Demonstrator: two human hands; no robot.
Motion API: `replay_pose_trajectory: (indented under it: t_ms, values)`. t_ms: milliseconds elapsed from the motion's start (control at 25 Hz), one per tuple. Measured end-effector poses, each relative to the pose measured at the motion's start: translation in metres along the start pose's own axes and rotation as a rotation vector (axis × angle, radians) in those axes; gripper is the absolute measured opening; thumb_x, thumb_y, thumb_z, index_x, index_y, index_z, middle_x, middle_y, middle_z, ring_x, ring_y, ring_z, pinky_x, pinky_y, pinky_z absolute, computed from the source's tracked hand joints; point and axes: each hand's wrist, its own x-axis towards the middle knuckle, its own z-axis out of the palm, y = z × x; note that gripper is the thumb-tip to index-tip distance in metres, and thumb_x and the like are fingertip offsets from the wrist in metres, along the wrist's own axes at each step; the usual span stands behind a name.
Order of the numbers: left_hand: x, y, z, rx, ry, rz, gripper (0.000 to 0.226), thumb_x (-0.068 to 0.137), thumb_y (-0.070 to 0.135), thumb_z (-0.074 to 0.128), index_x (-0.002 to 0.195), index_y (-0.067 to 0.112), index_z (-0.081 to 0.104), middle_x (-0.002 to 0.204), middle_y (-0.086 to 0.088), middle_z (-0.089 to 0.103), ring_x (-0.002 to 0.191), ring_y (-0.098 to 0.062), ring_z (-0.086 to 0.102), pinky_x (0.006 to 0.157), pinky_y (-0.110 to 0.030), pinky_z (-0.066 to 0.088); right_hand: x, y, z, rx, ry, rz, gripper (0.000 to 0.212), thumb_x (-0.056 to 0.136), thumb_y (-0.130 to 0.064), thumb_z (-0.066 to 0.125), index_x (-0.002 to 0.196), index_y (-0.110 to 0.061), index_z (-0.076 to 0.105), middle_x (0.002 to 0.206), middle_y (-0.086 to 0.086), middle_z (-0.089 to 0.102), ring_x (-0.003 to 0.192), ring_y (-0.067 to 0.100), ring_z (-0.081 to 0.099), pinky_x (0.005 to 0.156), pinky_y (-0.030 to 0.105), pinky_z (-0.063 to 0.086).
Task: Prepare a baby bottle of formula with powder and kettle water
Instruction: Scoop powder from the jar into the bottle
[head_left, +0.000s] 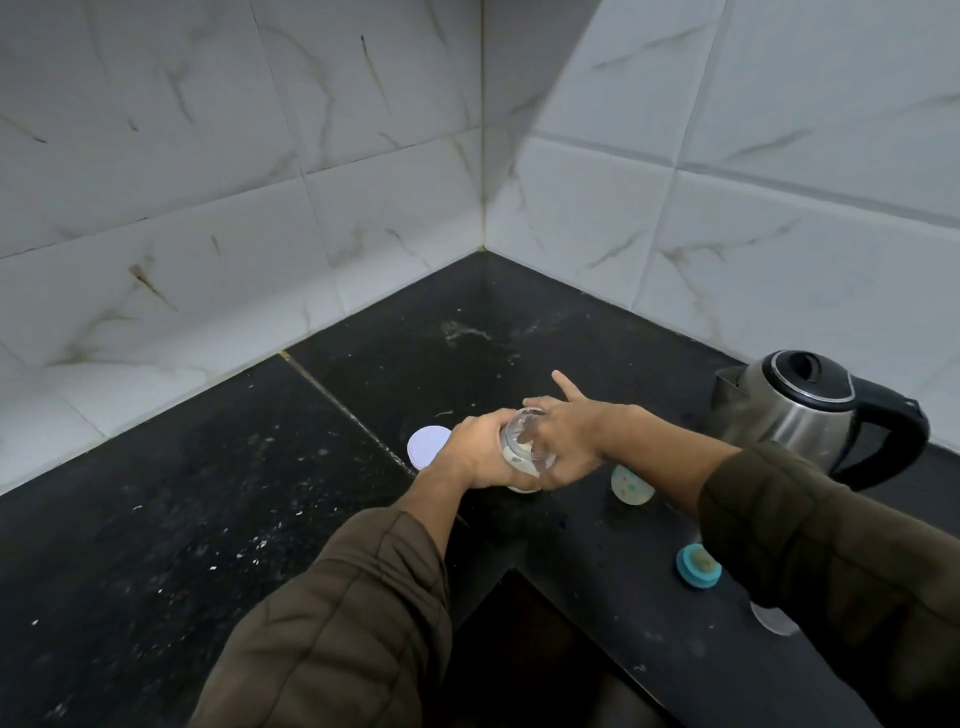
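- Bottle (522, 447): clear, open at the top with no cap on, something white in its lower part. It is held between both hands near the middle of the black counter (208, 493), leaning slightly. I cannot tell whether its base touches the counter.
- Left hand (475, 449): fingers curled round the bottle's left side.
- Right hand (569, 441): thumb and lower fingers wrapped round the right side, with the index finger (563, 384) sticking straight out, off the bottle.
- Risk: the bottle is open and leaning, so a jolt or further lean would likely spill the white contents.
- Risk: the right sleeve hangs over the small parts by the counter's edge, and drawing that arm back could sweep them off.
- Risk: the kettle (800, 410) stands just beyond the right forearm, and a careless reach might bump it.
- Count: one bottle, one kettle, one white round lid (428, 446) beside the left hand, one pale dotted cap (631, 486), one teal ring (697, 565), and one clear piece (773, 618) half hidden by the sleeve.
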Motion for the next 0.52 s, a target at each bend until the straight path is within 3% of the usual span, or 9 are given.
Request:
replay_pose_trajectory:
  t_ms: [160,280,400,520]
  values:
    - [0.002,0.01,-0.008,0.081,0.054,0.085,0.082,0.047,0.058,0.088,0.123,0.041,0.062,0.104,0.021,0.072,0.1,-0.006,0.067,0.095,-0.034,0.054,0.002,0.007,0.003,-0.033,0.002,0.054,0.054,0.088,-0.061,0.047,0.118,-0.027,0.075,0.157,0.003,0.049,0.161,0.024,-0.002,0.113,0.069,-0.029]
    - [0.001,0.019,-0.013,0.116,0.081,0.103,0.072,0.049,0.056,0.087,0.115,0.04,0.063,0.099,0.02,0.071,0.094,-0.007,0.067,0.088,-0.034,0.056,0.002,0.008,-0.001,-0.043,0.041,0.084,0.054,0.087,-0.06,0.049,0.116,-0.022,0.075,0.139,0.005,0.06,0.156,0.024,0.017,0.112,0.07,-0.028]
    - [0.0,0.024,-0.016,0.168,0.108,0.114,0.068,0.051,0.055,0.087,0.112,0.04,0.062,0.098,0.018,0.07,0.092,-0.008,0.066,0.085,-0.033,0.055,-0.003,0.009,-0.007,-0.032,0.098,0.078,0.049,0.087,-0.059,0.052,0.103,-0.019,0.075,0.108,0.002,0.065,0.134,0.022,0.041,0.116,0.069,-0.023]
    - [0.002,0.026,-0.017,0.222,0.153,0.109,0.061,0.053,0.055,0.085,0.106,0.037,0.059,0.095,0.016,0.067,0.088,-0.01,0.064,0.08,-0.033,0.054,-0.011,0.008,-0.016,-0.026,0.178,0.062,0.041,0.093,-0.048,0.052,0.097,-0.016,0.077,0.101,0.005,0.067,0.123,0.023,0.047,0.121,0.07,-0.011]
